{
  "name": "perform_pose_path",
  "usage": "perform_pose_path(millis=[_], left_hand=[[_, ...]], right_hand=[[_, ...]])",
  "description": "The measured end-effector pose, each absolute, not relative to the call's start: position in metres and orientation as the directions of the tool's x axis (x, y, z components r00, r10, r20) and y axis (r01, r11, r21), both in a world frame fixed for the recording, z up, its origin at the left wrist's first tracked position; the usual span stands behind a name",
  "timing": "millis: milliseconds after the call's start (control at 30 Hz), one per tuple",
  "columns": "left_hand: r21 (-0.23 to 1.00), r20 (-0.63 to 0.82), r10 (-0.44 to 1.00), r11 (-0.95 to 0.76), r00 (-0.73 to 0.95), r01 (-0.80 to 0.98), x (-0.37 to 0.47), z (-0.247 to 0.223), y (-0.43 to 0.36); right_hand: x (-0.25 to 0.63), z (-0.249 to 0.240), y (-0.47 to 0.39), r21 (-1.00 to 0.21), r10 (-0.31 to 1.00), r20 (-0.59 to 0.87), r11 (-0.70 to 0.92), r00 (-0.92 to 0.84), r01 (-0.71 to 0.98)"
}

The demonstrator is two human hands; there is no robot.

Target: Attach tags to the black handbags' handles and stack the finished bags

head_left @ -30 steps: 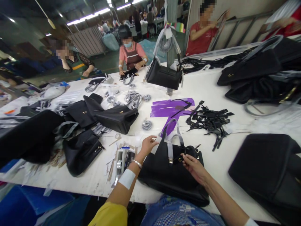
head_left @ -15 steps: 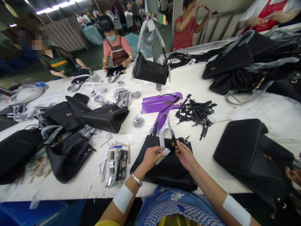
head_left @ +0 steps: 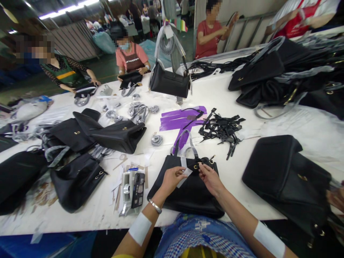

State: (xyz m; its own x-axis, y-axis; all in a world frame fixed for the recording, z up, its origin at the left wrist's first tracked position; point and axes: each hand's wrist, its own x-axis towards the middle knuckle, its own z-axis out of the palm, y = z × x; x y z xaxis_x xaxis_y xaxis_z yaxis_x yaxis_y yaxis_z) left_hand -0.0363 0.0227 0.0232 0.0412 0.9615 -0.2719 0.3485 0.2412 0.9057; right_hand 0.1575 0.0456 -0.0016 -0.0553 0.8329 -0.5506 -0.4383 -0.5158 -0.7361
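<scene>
A black handbag [head_left: 188, 193] lies in front of me, its wrapped handles [head_left: 185, 139] pointing away. My left hand [head_left: 174, 179] is over its upper middle, thumb and fingers pinching a small white strip [head_left: 187, 172]. Beside it, my right hand [head_left: 210, 178] has its fingertips pressed together at the bag's top edge, by a gold ring [head_left: 196, 166]. What these fingertips hold is too small to make out. Left of the bag stands a tape dispenser [head_left: 130, 190] next to a black box [head_left: 138, 190].
Black bags [head_left: 115, 136] lie at left, and another bag [head_left: 271, 168] is at right. Beyond my bag are purple strips [head_left: 172, 122] and a pile of black straps [head_left: 223, 129]. A bag [head_left: 170, 83] hangs from a post. A person's hand [head_left: 334, 199] shows at the right edge.
My hands stay at nearly the same place on the bag. The view has shifted slightly. Across the table, the person in red has lowered their arms.
</scene>
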Motion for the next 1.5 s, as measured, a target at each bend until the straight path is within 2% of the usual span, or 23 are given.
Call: perform_pose_path(millis=[200,533,800,1067,1300,1500], left_hand=[[0.917,-0.312,0.948,0.286,0.056,0.280,-0.032,0.025,0.024],[0.924,-0.363,0.932,0.356,0.021,0.138,-0.037,0.016,0.024],[0.911,-0.400,0.915,0.393,0.041,0.129,-0.024,0.018,0.027],[0.882,-0.459,0.883,0.466,0.097,-0.066,-0.016,0.015,0.027],[0.888,-0.455,0.886,0.458,0.089,-0.027,-0.010,0.014,0.031],[0.926,-0.378,0.918,0.371,0.122,0.073,-0.010,0.021,0.031]], right_hand=[[0.158,0.004,0.046,-0.805,0.854,-0.520,-0.491,-0.001,-0.334],[0.159,0.006,0.045,-0.796,0.843,-0.538,-0.511,-0.006,-0.324],[0.152,0.003,0.042,-0.818,0.847,-0.532,-0.517,-0.008,-0.253],[0.150,0.000,0.040,-0.876,0.881,-0.472,-0.465,0.027,-0.124],[0.146,0.008,0.037,-0.896,0.897,-0.441,-0.441,-0.015,-0.049],[0.146,0.008,0.034,-0.913,0.913,-0.407,-0.408,-0.022,-0.021]])
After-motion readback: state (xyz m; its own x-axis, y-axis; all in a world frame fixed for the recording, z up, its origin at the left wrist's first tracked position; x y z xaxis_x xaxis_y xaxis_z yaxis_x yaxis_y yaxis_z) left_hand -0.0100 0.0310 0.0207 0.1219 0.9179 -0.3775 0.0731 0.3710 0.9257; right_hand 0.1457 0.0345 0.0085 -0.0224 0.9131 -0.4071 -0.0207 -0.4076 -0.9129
